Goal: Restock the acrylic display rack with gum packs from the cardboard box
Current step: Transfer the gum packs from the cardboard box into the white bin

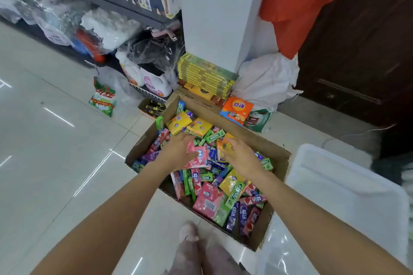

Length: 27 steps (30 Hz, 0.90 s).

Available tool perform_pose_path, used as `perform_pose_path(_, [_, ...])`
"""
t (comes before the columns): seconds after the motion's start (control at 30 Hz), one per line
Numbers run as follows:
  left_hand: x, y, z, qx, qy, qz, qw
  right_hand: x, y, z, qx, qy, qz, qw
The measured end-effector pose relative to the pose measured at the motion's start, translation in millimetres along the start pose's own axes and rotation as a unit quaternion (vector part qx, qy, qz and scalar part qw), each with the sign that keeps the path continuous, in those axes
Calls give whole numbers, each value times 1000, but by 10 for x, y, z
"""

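Floor: I'm looking down at pale glossy tiles (55, 131), where everything is sitting low, which is why both arms are reaching down and forward.
White column: a column (214, 11) is standing behind the box, with yellow-green cartons (205, 75) stacked against its foot, I'd guess as parked stock.
White bin: a frosted tub (348, 187) is waiting just beside the box on my right; whether it has anything to do with the acrylic display rack I cannot tell, and no rack is showing plainly.
Cardboard box: the cardboard box (277, 163) is lying open on the floor, flaps out, so both hands can be working inside it at once.
Gum packs: the gum packs (232, 194) are heaped loose in the box, pink, green, purple and yellow mixed, none sorted, so I judge picking by kind is the step in hand.
Left hand: my left hand (178, 152) is resting over the heap near the middle of the box, its fingers curling round a flat pink pack (197, 156) that is tilting up off the pile.
Right hand: my right hand (239, 156) is lying just beside it, its fingertips (230, 142) pinching the edge of an orange pack (224, 146), likely to lift it free of its neighbours.
Progress: nothing is reaching a rack yet, so I'm judging the restock as barely started.
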<state>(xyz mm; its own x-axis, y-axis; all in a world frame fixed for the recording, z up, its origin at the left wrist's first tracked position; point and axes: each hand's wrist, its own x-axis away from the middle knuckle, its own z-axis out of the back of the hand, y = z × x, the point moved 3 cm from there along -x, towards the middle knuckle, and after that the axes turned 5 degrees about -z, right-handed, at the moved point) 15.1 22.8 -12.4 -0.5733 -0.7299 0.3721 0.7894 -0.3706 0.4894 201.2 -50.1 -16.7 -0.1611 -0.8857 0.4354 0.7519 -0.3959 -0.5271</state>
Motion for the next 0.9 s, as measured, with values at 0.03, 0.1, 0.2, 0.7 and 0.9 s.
perform_pose_path(0.03, [-4,-19,-39,-20,-18,1,1000,-15,25,-37,5,-14,-5,1000])
perform_pose_path(0.1, [8,-48,-84,-56,-39,-6,998,-25,68,-96,23,-43,-20,999])
perform_pose_path(0.2, [30,-116,-137,-78,-55,-30,995,-71,125,-199,72,-60,-36,995])
perform_pose_path(0.7, [62,-59,-56,-29,-28,-28,999,-100,-56,-435,114,63,-12,991])
perform_pose_path(0.9, [109,21,37,-12,13,-48,999,58,-116,-289,61,98,13,993])
